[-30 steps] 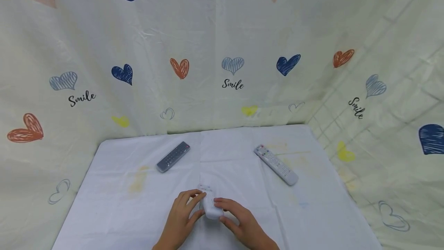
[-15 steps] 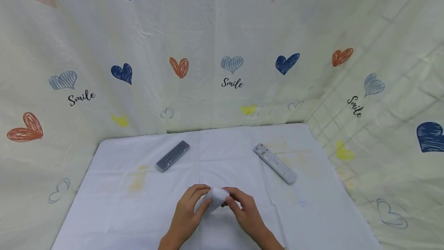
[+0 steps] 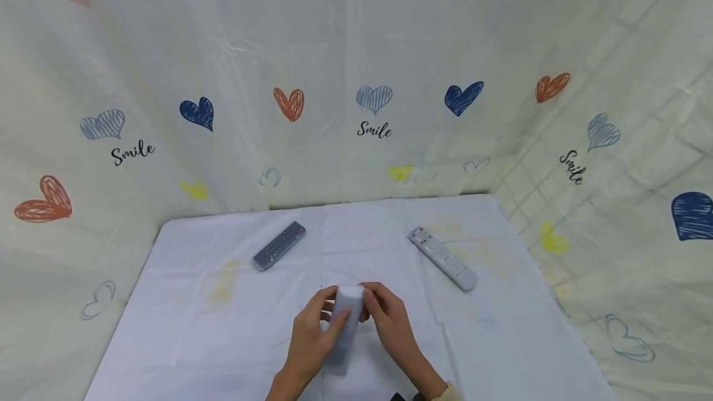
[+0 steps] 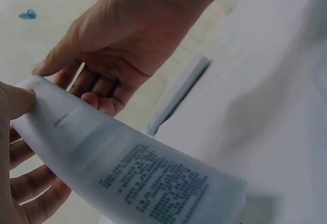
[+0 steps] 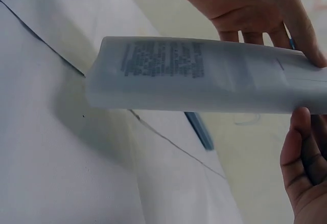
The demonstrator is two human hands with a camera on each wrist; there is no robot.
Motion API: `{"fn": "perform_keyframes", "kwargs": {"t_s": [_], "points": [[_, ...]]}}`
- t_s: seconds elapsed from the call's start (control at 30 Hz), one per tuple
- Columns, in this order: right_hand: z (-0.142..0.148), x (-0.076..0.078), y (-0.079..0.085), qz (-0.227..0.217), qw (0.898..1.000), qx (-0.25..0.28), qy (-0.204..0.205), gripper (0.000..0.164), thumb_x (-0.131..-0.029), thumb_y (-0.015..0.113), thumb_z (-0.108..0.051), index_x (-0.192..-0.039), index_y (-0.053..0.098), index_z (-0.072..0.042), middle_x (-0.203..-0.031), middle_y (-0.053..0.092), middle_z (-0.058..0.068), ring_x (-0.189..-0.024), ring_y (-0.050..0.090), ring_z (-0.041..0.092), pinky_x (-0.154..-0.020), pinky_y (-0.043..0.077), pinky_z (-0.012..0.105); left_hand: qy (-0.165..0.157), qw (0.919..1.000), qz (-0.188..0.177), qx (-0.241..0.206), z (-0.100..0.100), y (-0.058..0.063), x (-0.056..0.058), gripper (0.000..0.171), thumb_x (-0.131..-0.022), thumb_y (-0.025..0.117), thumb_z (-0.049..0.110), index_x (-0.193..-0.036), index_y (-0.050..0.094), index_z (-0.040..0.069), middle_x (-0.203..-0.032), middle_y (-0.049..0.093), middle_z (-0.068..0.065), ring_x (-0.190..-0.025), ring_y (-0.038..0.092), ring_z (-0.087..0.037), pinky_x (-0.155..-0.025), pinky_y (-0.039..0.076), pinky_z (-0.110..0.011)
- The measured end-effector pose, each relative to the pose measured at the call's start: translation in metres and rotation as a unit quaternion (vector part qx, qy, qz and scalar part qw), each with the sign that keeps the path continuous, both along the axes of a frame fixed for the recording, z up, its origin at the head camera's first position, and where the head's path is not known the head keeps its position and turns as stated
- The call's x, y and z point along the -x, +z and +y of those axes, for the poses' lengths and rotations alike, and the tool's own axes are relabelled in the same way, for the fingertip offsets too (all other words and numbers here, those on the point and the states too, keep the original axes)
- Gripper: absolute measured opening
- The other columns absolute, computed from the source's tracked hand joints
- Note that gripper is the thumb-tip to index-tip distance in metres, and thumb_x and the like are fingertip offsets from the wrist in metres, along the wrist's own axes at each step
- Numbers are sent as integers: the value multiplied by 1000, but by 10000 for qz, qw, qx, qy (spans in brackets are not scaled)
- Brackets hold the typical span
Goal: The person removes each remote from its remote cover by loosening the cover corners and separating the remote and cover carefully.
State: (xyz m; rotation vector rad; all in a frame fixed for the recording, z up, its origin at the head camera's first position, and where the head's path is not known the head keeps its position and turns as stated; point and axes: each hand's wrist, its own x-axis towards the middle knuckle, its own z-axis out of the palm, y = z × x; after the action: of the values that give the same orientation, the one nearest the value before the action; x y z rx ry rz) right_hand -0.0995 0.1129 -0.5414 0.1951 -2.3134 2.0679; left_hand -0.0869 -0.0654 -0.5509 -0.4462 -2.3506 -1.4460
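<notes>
Fingers of our left hand pinch the white printed object, thumb on its label side; our right hand pinches its far end, likely for steadiness. We hold it over the white cloth, dark remote and light remote sitting beyond, presumably for working room.

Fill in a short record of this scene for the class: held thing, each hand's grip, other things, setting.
Held thing: pale object, printed text on one face, perhaps a remote
Left grip: left hand, thumb on the printed face
Right grip: right hand, at the end away from the text
Farther left: dark remote, buttons up
Farther right: light grey remote, buttons up
Surface: white cloth
Backdrop: heart-print sheet
</notes>
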Motion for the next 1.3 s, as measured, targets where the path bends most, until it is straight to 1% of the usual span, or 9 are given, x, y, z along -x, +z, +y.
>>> {"fn": "perform_keyframes", "kwargs": {"t_s": [0.17, 0.5, 0.67, 0.77, 0.87, 1.03, 1.1, 1.2, 1.3], "points": [[-3, 4, -2, 86, 9998, -174, -52, 20, -107, 60, -23, -125, 68, -19, -85, 71, 3, -70, 63, 8, -69, 57, 28, 251, 9995, -185, -108, 3, 3, 1, 40, -99, 74, 26, -136, 60, 14, -111, 73, 3, -82, 69, 0, -66, 58, -21], [-3, 2, -5, 1028, 9890, -1033, 237, 45, -100, 72, -21, -142, 58, -17, -114, 73, 3, -77, 66, 3, -72, 57, 24, 688, 9974, -194, 102, 1, 5, 4, 26, -101, 70, 19, -127, 68, 12, -99, 78, -1, -72, 67, 3, -61, 56, -16], [-1, 3, -10, 1797, 9695, -1651, 238, 42, -99, 73, -19, -139, 61, -21, -101, 70, -5, -74, 59, -1, -64, 54, 25, 777, 9966, -126, 239, -3, 4, 5, 15, -106, 62, 14, -116, 72, 17, -92, 78, 4, -66, 62, 6, -55, 52, -15], [1, 3, -14, 2237, 9526, -2051, 192, 41, -97, 75, -18, -137, 63, -20, -92, 67, -8, -74, 56, -2, -63, 52, 21, 650, 9972, -308, 203, -4, 2, 4, 16, -107, 60, 18, -120, 70, 19, -94, 77, 5, -68, 63, 6, -56, 52, -16], [4, 4, -16, 2887, 9187, -2695, 44, 37, -97, 75, -22, -132, 67, -15, -89, 67, -8, -73, 55, -1, -63, 47, 14, 384, 9975, -525, 261, -4, 0, 3, 25, -107, 60, 25, -131, 65, 18, -97, 75, 5, -71, 64, 6, -58, 54, -17], [11, 10, -19, 4200, 8223, -3832, -240, 32, -107, 59, -33, -125, 70, -8, -82, 70, -5, -67, 58, 4, -63, 50, 16, -40, 9965, -571, 603, -5, -4, 2, 50, -100, 73, 31, -144, 56, 14, -104, 73, 4, -72, 61, 7, -60, 54, -16], [12, 12, -20, 4529, 7896, -4131, -289, 36, -111, 52, -34, -122, 71, -6, -81, 71, -4, -65, 61, 7, -62, 52, 19, -99, 9959, -600, 674, -5, -5, 1, 53, -97, 77, 29, -143, 57, 15, -105, 72, 4, -71, 60, 7, -60, 53, -16], [14, 13, -22, 4807, 7575, -4404, -333, 38, -113, 46, -31, -118, 72, -4, -80, 72, -3, -64, 63, 7, -61, 53, 21, -162, 9948, -748, 675, -4, -4, 1, 50, -95, 79, 29, -140, 59, 20, -104, 70, 7, -70, 60, 7, -59, 53, -16], [15, 13, -24, 4905, 7443, -4520, -341, 38, -114, 44, -28, -117, 72, -2, -79, 72, -3, -63, 62, 6, -59, 52, 20, -205, 9940, -855, 646, -3, -2, 0, 46, -96, 78, 30, -138, 60, 24, -102, 70, 7, -68, 60, 7, -57, 53, -16]]}}
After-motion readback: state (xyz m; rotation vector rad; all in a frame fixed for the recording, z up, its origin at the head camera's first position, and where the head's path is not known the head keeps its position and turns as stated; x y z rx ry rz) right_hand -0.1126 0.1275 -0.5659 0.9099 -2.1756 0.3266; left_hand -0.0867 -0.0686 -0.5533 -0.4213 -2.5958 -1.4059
